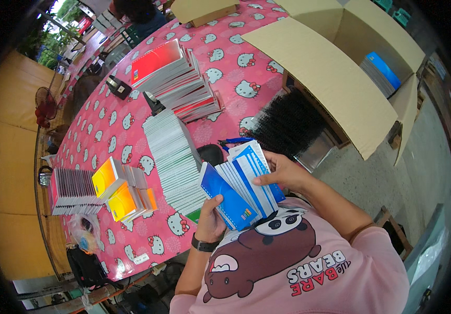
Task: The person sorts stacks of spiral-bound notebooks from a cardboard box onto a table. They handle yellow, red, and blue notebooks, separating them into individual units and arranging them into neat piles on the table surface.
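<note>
In front of my chest I hold a fanned bunch of blue-covered notebooks [229, 197], with rows of punched holes along their edges. My left hand [212, 220] grips their left side, its thumb on the front blue cover. At the upper right of the bunch my right hand [283, 171] is closed, thumb across a blue-and-white cover and fingers behind. Just left of the bunch runs a long row of white-edged notebooks [170, 157], with a green cover at its near end. Beyond my right hand is a mass of black binding coils [288, 123].
An open cardboard box [319, 78] at the right holds blue notebooks [383, 73]. Stacks of red notebooks [170, 73], yellow notebooks [121, 191] and purple-edged notebooks [75, 191] stand on the pink patterned tablecloth [131, 136]. A black stapler-like tool [118, 87] lies farther off.
</note>
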A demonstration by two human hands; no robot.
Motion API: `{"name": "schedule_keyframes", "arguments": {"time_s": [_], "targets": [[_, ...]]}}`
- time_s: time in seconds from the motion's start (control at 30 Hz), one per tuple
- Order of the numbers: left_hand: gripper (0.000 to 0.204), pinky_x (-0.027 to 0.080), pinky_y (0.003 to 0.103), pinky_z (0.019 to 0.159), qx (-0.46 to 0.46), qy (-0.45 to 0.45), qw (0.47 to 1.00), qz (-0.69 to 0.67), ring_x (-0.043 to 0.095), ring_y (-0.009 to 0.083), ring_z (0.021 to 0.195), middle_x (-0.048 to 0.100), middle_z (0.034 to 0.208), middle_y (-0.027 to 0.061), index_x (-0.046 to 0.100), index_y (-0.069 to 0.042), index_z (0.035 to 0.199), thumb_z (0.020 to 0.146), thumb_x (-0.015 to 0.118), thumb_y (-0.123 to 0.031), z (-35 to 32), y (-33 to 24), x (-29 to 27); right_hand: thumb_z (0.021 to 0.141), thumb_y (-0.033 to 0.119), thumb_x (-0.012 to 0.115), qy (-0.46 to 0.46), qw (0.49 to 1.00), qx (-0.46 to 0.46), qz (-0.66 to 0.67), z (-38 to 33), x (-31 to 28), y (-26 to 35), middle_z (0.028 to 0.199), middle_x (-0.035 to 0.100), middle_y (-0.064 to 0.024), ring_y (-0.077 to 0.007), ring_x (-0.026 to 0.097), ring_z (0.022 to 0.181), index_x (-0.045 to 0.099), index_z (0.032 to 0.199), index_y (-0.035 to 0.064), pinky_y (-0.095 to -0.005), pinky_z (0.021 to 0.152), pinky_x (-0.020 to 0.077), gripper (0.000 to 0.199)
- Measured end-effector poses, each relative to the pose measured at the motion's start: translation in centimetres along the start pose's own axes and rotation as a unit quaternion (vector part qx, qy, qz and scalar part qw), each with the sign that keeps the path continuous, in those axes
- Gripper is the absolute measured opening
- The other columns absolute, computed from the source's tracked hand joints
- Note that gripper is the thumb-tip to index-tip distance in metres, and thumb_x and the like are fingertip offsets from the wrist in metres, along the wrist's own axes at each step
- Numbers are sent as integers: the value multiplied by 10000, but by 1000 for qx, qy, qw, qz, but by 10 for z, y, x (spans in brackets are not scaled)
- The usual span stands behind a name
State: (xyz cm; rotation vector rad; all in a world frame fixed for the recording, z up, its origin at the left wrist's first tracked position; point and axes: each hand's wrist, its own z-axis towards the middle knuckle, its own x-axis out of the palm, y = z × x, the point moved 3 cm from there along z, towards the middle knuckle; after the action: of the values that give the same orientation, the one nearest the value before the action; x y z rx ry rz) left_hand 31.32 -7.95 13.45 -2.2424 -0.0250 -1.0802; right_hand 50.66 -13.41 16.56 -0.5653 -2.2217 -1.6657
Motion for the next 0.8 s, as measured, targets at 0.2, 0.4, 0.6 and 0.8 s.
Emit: {"name": "schedule_keyframes", "arguments": {"time_s": [0.2, 0.4, 0.6, 0.8], "targets": [[548, 465, 387, 845, 7, 46, 996, -77, 555, 266, 993, 546, 1113, 146, 427, 23, 1182, 749, 644, -233, 8, 3, -8, 726, 89, 686, -29, 999, 1, 29, 1, -13, -3, 1011, 604, -95, -138, 589, 882, 494, 1121, 1, -289, 799, 471, 448], [529, 473, 393, 836, -11, 94, 991, -89, 560, 271, 994, 543, 1127, 156, 431, 28, 1185, 746, 643, -180, 15, 5, -22, 773, 108, 610, -75, 995, -48, -36, -6, -34, 14, 934, 622, -92, -128, 606, 783, 545, 1039, -10, -271, 722, 497, 298], [520, 460, 409, 863, -11, 135, 991, -6, 563, 285, 993, 544, 1123, 174, 431, 37, 1181, 749, 638, -165, 15, -5, -6, 766, 80, 598, -69, 995, -13, -70, -4, -40, 30, 891, 625, -73, -108, 597, 769, 553, 1010, -8, -261, 714, 491, 263], [567, 415, 448, 912, -6, 65, 995, -81, 520, 301, 1050, 526, 1146, 171, 412, 25, 1201, 752, 656, -221, 22, 16, -1, 775, 155, 642, -83, 990, -27, -114, -14, -15, 8, 930, 622, -88, -117, 583, 828, 547, 1033, -6, -266, 741, 474, 319]]}}
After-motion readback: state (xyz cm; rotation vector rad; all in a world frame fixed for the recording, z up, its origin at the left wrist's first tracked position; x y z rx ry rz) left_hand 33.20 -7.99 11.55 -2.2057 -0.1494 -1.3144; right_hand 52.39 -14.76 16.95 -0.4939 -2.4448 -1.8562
